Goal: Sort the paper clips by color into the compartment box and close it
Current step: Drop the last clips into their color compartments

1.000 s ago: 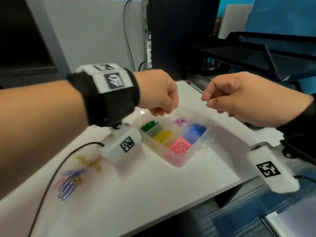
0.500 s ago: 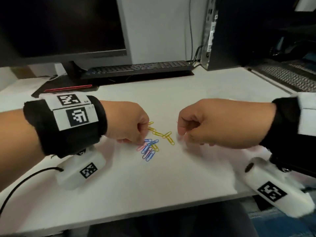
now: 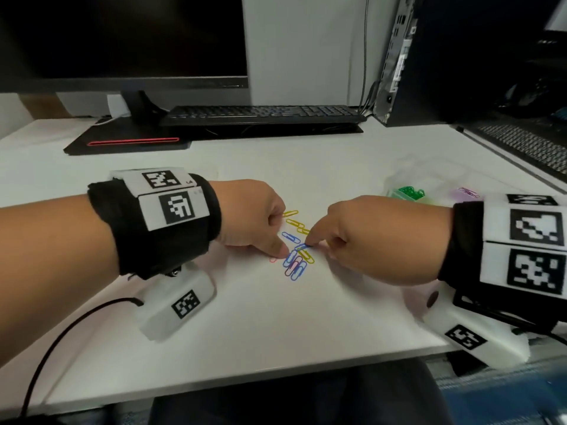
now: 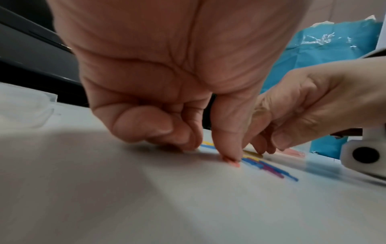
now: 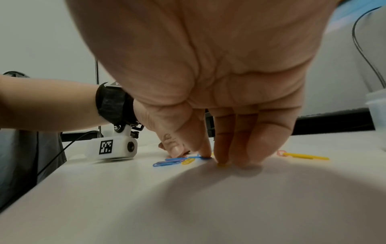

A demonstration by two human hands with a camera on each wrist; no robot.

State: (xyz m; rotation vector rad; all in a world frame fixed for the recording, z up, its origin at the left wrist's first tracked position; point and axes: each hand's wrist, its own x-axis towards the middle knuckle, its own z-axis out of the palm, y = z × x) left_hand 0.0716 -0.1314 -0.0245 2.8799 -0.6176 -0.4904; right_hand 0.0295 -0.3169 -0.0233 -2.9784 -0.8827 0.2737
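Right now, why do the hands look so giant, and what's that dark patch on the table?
Both wrist views: very wide lenses sit close, so the left hand and right hand balloon; the dark patch is each hand's soft shadow on the table. Head view: the box looks smeared, while the clips stay fairly sharp.

No readable words, brand names or numbers anywhere. Only black-and-white square coded markers: two on the white plates of the left wristband (image 3: 171, 196), one on the white camera housing (image 3: 184, 303) under that wrist, two on the right wristband (image 3: 535, 250), one on the right camera housing (image 3: 464, 337). Pale labels on the computer tower's rear panel (image 3: 399, 65), too blurred to read.
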